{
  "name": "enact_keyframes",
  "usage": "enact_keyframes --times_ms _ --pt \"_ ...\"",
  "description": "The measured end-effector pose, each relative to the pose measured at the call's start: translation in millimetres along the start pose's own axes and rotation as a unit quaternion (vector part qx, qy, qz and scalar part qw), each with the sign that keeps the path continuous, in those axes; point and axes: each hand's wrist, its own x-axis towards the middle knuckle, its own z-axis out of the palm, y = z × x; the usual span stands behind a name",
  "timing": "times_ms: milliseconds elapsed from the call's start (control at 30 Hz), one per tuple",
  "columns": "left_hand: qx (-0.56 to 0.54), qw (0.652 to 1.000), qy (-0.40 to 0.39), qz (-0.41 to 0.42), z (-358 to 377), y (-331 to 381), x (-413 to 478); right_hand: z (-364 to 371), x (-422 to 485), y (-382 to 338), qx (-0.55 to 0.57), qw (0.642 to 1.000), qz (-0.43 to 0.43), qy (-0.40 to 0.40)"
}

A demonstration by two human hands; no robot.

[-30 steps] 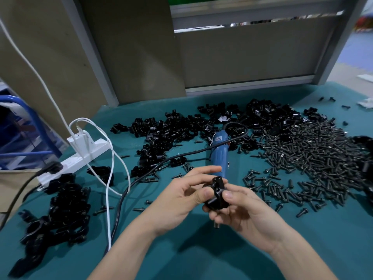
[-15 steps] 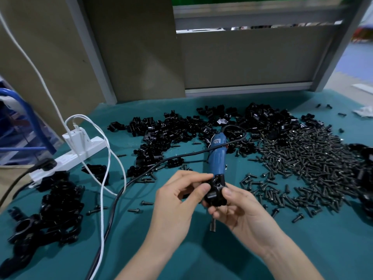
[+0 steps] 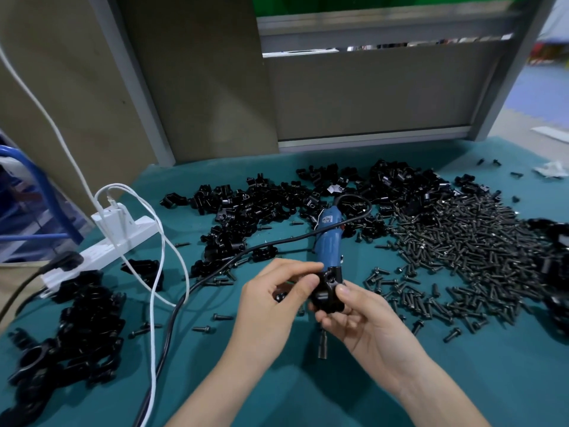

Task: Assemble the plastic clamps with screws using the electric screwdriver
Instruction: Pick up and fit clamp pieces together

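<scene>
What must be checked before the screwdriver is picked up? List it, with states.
1. Grip on the clamp: ok, the left hand and the right hand both pinch it.
2. Screw seated in the clamp: cannot tell.
3. Reach to the electric screwdriver: ok, it lies on the table just beyond the hands.
4. Hand free for it: not ok.
5. Spare screws: ok, screw pile to the right.

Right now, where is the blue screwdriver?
In the head view, the blue screwdriver lies mid-table beyond the held clamp, between the clamp pile on its left and the screw pile on its right.
</scene>
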Motion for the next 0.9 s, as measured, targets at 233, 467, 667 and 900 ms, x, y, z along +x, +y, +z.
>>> enact_keyframes --times_ms 233,467,667,900 --pt "-0.135 0.984 -0.024 -0.116 15 0 -12 0 3 3 -0.061 0.993 -0.096 0.032" --pt "-0.142 0.987 -0.005 -0.075 11 -5 -8 0 5 -11 -0.005 1.000 -0.023 -0.011" --pt "-0.179 0.982 -0.015 -0.065 10 -18 -4 3 11 -19 -0.041 0.999 -0.015 -0.006" --pt "-0.198 0.977 0.059 -0.057 1 -41 -9 15 23 -12 -0.123 0.992 0.009 0.003"
